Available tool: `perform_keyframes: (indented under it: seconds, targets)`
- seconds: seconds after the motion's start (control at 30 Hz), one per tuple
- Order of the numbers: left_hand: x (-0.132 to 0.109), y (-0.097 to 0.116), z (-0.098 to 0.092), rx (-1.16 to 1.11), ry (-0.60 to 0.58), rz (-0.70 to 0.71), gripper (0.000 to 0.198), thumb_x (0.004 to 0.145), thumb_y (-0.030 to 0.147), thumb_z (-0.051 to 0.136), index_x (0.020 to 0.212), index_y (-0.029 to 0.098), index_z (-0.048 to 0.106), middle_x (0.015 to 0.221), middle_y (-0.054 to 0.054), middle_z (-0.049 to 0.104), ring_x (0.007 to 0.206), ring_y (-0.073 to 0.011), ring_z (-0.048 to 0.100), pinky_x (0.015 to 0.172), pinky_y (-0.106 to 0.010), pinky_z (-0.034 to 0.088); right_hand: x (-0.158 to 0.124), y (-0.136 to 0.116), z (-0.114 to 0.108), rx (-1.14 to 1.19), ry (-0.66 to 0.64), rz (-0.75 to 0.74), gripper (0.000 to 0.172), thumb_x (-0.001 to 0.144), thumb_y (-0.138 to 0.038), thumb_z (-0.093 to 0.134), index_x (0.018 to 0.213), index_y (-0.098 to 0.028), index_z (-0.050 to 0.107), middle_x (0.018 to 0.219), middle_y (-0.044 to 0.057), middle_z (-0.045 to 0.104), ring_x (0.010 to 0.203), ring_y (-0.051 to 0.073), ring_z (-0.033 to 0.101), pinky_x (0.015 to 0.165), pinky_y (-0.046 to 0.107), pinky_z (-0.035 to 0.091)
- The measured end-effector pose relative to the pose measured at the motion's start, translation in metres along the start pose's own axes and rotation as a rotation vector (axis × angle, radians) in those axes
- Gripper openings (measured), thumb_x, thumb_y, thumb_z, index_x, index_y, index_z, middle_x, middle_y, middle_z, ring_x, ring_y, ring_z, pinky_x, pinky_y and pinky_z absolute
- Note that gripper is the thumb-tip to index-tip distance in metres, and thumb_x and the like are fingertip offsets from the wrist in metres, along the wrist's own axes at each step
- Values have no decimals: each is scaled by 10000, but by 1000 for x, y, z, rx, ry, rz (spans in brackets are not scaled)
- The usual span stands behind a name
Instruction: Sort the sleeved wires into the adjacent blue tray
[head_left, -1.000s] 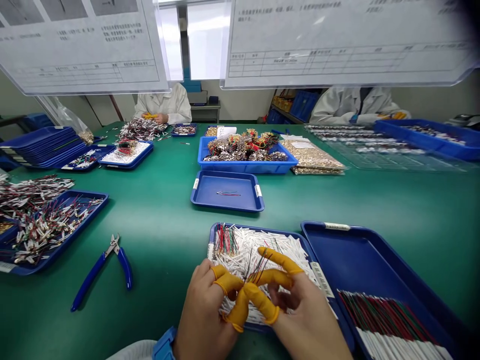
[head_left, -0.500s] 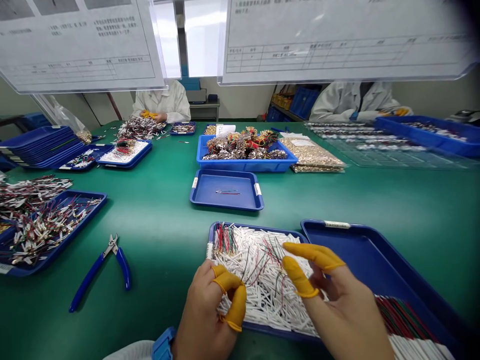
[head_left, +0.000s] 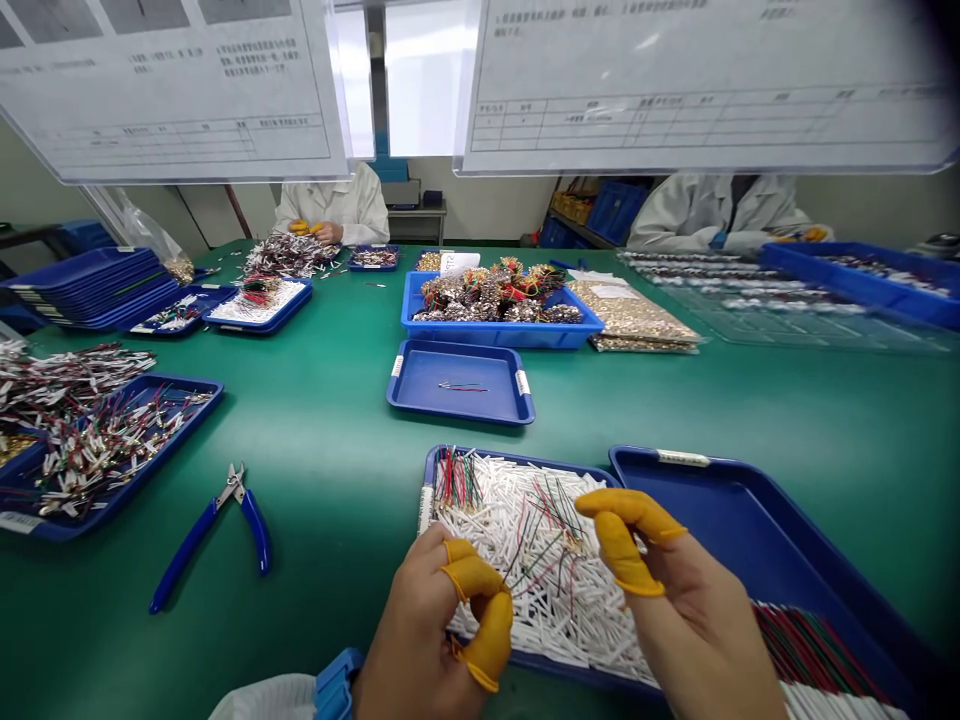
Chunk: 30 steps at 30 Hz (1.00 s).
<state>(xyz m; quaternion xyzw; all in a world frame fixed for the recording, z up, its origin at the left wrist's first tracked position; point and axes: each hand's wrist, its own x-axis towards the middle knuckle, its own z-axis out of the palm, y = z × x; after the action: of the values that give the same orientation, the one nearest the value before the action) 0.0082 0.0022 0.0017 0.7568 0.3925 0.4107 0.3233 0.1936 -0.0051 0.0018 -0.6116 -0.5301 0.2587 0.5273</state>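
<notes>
Left hand (head_left: 450, 625) pinches a skinny dark wire (head_left: 513, 560) by the blue white-tube tray (head_left: 574, 672); right hand (head_left: 596, 515) half-curled over it, can't tell if gripping. Tray's label (head_left: 426, 508): too blurry, lol.

Front centre of table (head_left: 322, 420): tray of tubes (head_left: 540, 463), wire bundle (head_left: 457, 478) in its far left corner; left hand (head_left: 439, 640) at near left corner, thin wire (head_left: 508, 572) in fingers; right hand (head_left: 701, 610) over right side
Right: larger tray (head_left: 739, 520), tubed wires (head_left: 814, 650) in near part
Left: cutters (head_left: 259, 535), wire-filled tray (head_left: 166, 440) beyond
Behind: small tray (head_left: 480, 370), then bin (head_left: 495, 335), flat bag (head_left: 645, 320) right of bin
Far left: tray stack (head_left: 90, 290)
</notes>
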Motion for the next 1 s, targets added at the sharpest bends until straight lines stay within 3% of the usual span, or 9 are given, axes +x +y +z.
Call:
perform_keyframes:
  seconds: [0.1,0.17,0.37,0.6,0.73,0.83,0.87,0.93,1.0]
  targets:
    - [0,0,2,10,-13,-9,118,804,95,516,747,193,548,695,-14,581,674,-158,510,709,-307,439,2,-7,4,-77,-119,-138,115,820,-339,617,906,-284,670,912,24,625,763,180,579,624,272,469]
    - [2,1,3,2,0,4,130,787,90,509,716,195,536,659,-8,572,645,-154,492,684,-306,435,2,-7,7,-92,-116,-175,57,799,-316,635,807,-268,664,873,25,600,742,182,557,619,285,458]
    - [8,4,-1,23,-29,78,161,750,85,495,630,192,481,579,-3,539,612,-153,462,573,-273,379,6,8,2,-112,-32,-67,135,816,-367,610,821,-243,665,886,58,601,801,225,573,636,331,471]
    - [8,5,-2,72,-71,80,163,740,92,486,608,187,491,562,-7,543,601,-154,462,576,-284,374,4,2,4,-87,-220,-101,163,782,-408,647,747,-253,682,977,68,630,944,266,587,828,422,471]
    - [9,4,-4,121,-61,21,183,758,101,495,597,186,508,572,-9,550,611,-160,464,596,-295,381,8,8,-3,-215,-96,-169,128,800,-368,631,781,-247,667,921,74,631,883,267,585,736,411,488]
    - [10,-1,-8,176,38,-26,182,803,138,497,632,187,538,606,-20,563,615,-172,469,606,-314,383,13,5,-16,-335,26,-271,107,799,-352,631,818,-250,658,888,75,640,851,277,592,697,410,488]
    - [11,-3,-10,183,82,-42,179,824,150,496,658,186,552,621,-22,570,614,-172,473,612,-317,386,13,2,-18,-364,-34,-330,89,798,-338,638,824,-257,664,876,68,645,844,271,599,705,404,496]
    - [12,-5,-13,177,161,-62,169,858,166,495,709,180,573,647,-21,584,615,-170,489,628,-320,390,9,-3,-15,-434,-299,-462,38,793,-263,655,819,-273,681,855,49,662,818,244,616,724,376,516]
    - [13,-6,-16,169,203,-67,165,869,169,505,723,174,582,652,-18,592,617,-169,503,648,-323,394,2,-5,-3,-561,-536,-571,127,771,-152,657,774,-276,687,794,30,677,763,223,628,693,345,530]
